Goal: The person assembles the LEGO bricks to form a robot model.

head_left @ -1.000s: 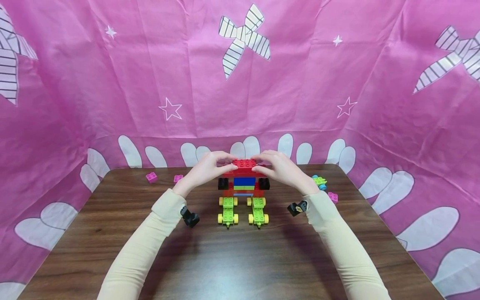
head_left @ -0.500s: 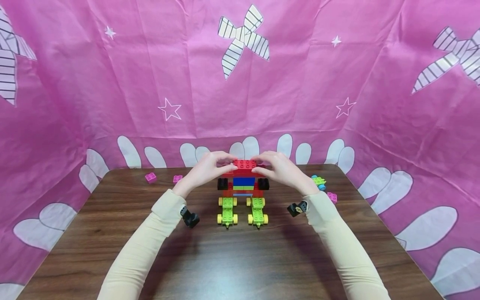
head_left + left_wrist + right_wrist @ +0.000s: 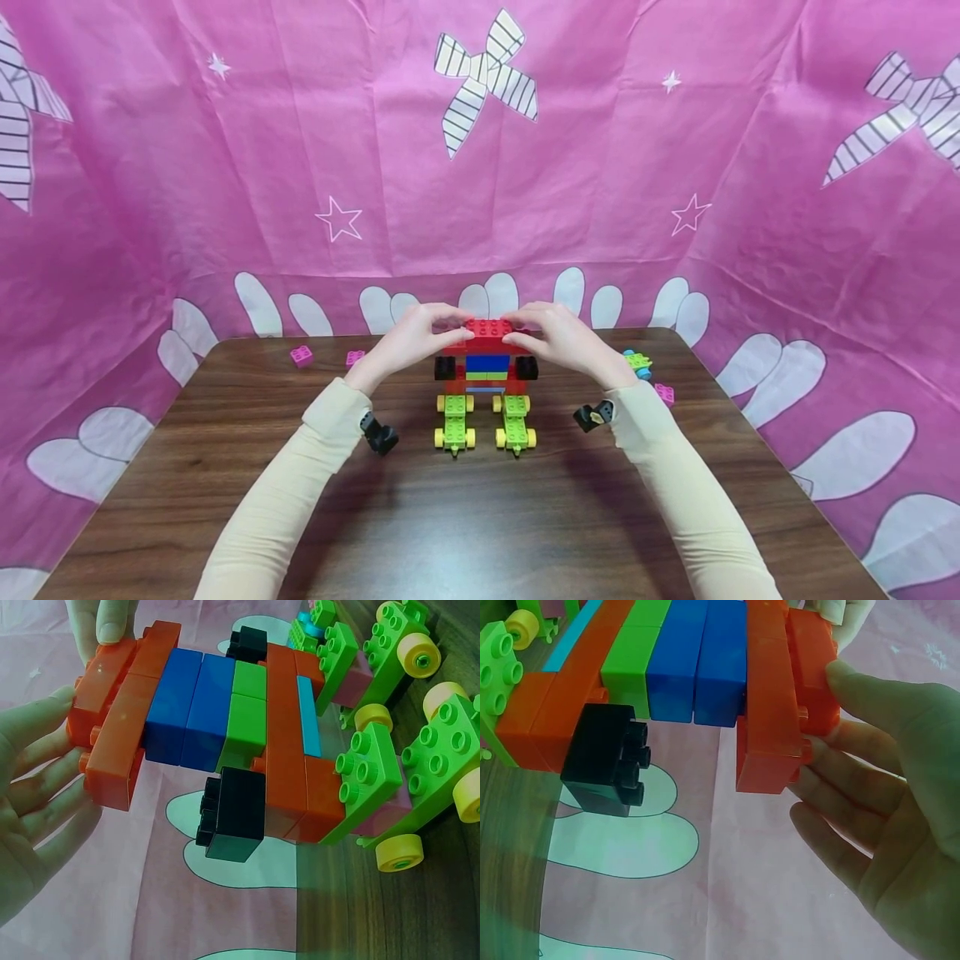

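Note:
A brick figure stands upright at the middle of the table's far part. My left hand (image 3: 416, 337) and right hand (image 3: 558, 337) pinch the red top brick (image 3: 489, 329) from its two ends, thumbs on the near face and fingers behind. Below it come a wider red layer (image 3: 124, 742), blue bricks (image 3: 191, 709), green bricks (image 3: 244, 712) and another red layer (image 3: 286, 735) with a light blue strip (image 3: 308, 716). Black bricks (image 3: 445, 367) stick out at both sides. Two legs end in lime green wheeled bases (image 3: 516, 432) with yellow wheels.
Pink bricks (image 3: 302, 357) lie at the far left of the wooden table (image 3: 480, 525). To the far right are a lime green car base (image 3: 638, 362) with blue wheels and another pink brick (image 3: 664, 394). A pink curtain (image 3: 420, 192) closes off the back.

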Demonstrator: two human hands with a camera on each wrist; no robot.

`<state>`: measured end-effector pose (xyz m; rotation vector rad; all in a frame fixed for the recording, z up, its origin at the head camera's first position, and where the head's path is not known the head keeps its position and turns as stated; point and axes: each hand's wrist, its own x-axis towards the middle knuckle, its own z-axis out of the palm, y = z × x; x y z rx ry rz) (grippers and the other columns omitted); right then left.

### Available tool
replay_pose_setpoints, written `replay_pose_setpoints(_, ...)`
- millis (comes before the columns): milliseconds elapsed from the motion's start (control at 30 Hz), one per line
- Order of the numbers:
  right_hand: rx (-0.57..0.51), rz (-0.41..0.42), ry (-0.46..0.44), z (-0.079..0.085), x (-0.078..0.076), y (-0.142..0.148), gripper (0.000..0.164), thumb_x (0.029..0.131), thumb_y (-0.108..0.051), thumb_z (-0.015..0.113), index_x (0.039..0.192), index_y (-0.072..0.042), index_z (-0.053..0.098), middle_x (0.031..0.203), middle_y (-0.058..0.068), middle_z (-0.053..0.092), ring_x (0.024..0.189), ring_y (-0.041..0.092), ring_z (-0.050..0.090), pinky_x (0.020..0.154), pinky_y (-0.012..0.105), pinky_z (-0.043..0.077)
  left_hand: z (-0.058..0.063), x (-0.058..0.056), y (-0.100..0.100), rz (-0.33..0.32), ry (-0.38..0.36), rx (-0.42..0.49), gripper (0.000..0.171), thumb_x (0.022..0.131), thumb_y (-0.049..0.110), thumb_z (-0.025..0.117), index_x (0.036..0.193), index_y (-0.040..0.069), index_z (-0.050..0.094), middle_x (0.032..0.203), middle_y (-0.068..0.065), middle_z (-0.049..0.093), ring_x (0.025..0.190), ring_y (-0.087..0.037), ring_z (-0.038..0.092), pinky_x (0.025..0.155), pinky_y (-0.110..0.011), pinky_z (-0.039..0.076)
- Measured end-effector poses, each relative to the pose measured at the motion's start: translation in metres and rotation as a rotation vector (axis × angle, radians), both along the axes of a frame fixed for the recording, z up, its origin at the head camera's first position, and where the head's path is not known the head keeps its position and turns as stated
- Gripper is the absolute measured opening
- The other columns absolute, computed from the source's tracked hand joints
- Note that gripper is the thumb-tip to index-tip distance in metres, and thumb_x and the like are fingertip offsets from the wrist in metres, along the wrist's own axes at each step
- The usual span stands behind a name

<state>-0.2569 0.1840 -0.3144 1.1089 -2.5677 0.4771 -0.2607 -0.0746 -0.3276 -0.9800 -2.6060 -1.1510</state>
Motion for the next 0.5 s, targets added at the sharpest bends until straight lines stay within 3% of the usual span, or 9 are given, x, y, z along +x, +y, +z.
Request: replay_pose_setpoints(500, -0.009, 0.011, -0.041, 0.0033, -0.0010, -0.0025, 0.038, 0.089, -0.036, 0.062, 0.119, -0.012, 0.065, 0.099, 0.002, 0.070, 0.083, 0.012, 0.063, 0.078, 0.037, 0.055, -0.0018, -0.0013, -0.0016, 0.000, -0.019, 0.005, 0.036, 0.087, 0.039, 0.064, 0.117, 0.020, 0.065, 0.114, 0.000, 0.068, 0.105, -0.014, 0.064, 0.094, -0.038, 0.052)
